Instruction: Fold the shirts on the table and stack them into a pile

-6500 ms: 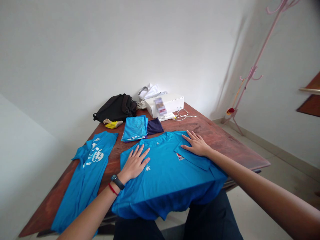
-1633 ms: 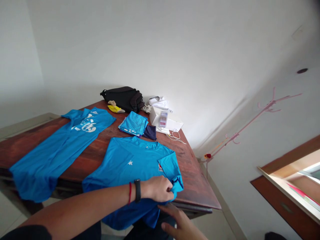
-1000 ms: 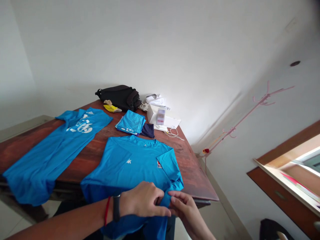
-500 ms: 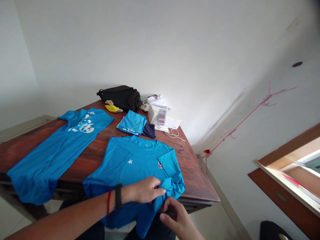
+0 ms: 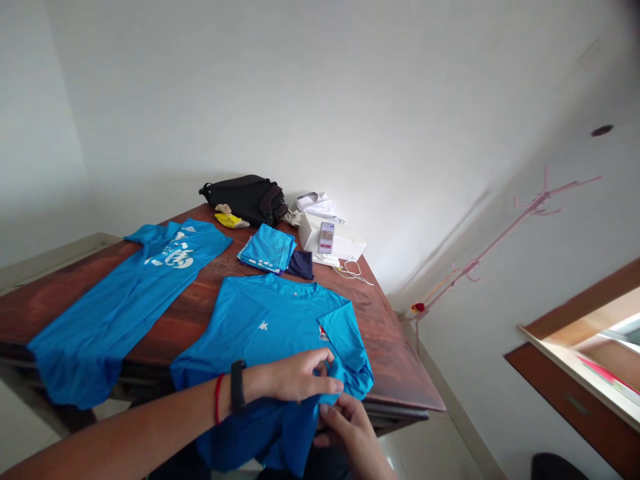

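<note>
A blue T-shirt (image 5: 290,307) with small chest logos lies front up at the table's near edge, its lower part hanging over. My left hand (image 5: 303,377), with a black band and a red cord at the wrist, pinches the shirt's bunched right side. Just below and to the right, my right hand (image 5: 347,423) closes its thumb and fingers on the same blue cloth. Another blue shirt (image 5: 135,293) with white print lies lengthwise on the left, its end draping off the edge. Behind sits a folded blue stack (image 5: 269,248) beside dark folded cloth (image 5: 300,265).
On the wooden table (image 5: 400,370), toward the wall, are a black bag (image 5: 245,198), a yellow item (image 5: 230,220), a white box (image 5: 347,244) with a phone (image 5: 326,238) against it, and a white cable (image 5: 353,270). A pink rack (image 5: 500,233) stands right.
My right hand has moved up to the cloth and closed on it, near my left hand. My left hand has shifted slightly right with the cloth. The view has shifted a little.
</note>
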`<state>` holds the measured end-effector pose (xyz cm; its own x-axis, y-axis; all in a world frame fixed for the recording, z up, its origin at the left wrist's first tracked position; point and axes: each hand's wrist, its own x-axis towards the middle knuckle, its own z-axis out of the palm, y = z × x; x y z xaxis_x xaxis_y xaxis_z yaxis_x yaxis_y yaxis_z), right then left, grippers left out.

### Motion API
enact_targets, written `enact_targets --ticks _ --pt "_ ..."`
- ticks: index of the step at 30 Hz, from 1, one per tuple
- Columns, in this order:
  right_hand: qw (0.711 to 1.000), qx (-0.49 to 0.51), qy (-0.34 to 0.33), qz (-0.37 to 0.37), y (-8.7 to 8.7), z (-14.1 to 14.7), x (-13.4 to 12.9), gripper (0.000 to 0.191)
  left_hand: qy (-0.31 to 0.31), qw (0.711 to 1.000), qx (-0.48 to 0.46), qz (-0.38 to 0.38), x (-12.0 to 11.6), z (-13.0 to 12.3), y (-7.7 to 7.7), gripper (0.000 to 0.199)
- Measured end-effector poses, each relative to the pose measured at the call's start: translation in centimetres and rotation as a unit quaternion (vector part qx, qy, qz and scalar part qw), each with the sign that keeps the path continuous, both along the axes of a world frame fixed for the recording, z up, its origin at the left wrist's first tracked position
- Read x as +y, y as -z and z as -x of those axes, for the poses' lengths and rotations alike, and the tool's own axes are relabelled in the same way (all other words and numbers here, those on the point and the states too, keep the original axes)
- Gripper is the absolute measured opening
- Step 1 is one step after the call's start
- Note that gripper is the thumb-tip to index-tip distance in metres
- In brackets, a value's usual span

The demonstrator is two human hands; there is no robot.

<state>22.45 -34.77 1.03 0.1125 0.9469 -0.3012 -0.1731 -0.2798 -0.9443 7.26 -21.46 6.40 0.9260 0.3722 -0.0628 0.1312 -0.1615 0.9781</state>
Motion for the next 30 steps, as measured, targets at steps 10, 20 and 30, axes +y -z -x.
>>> enact_targets --ticks 10,20,30 --pt "0.999 -0.036 0.022 -0.004 -1.3 -0.5 0.2 0.052 0.009 0.999 0.034 -0.024 0.8 4.1 0.7 0.06" --pt "0.884 -0.401 -0.064 -0.231 -7.4 -0.7 1.7 0.052 -0.001 0.995 -0.065 -0.077 0.8 4.8 -4.2 0.072" --pt "0.882 -0.387 -0.135 -0.231 -8.9 0.7 2.8 0.024 -0.065 0.989 -0.058 -0.117 -1.3 5.8 -4.4 0.07"
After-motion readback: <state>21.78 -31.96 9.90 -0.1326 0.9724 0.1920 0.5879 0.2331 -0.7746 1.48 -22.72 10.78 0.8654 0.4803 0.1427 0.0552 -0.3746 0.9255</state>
